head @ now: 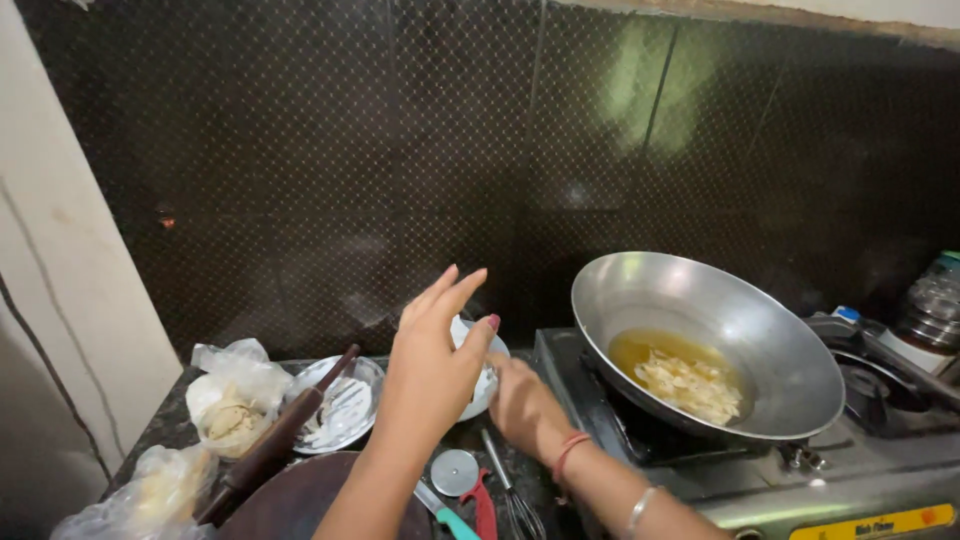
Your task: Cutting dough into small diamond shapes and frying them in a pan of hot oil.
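My left hand (432, 352) is raised over the counter with its fingers spread and nothing in it; its thumb is close to a white bowl (482, 392). Behind it, my right hand (522, 405) reaches to the bowl's right side, a red thread and a bangle on its wrist. The left hand hides its fingertips, so its grip is unclear. To the right, a steel wok (700, 295) sits tilted on a gas stove (850, 480), with pale dough strips (688, 385) frying in oil.
A wooden rolling pin (270, 445) leans across a steel plate (345, 405) and a round board (300, 505). Plastic bags with dough (230, 412) lie at the left. A wheel cutter (455, 472) and a whisk (512, 500) lie below my hands. A jar (932, 310) stands far right.
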